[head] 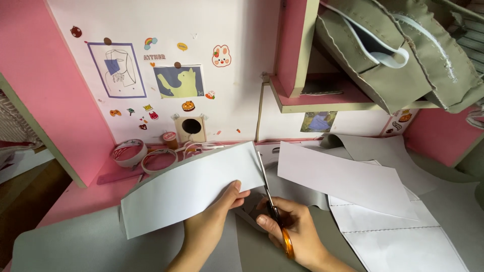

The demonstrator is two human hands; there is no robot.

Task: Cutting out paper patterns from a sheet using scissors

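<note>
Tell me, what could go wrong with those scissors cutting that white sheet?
1. The left hand pinches the white rectangular sheet close to the blades of the orange-handled metal scissors; its thumb could get nicked.
2. The sheet is held up at one edge only, so it may sag and the cut wander.
3. Grey material lies under the right hand and might get snipped too.

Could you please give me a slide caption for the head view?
Left hand holds a white sheet while right hand cuts it with scissors.
</note>
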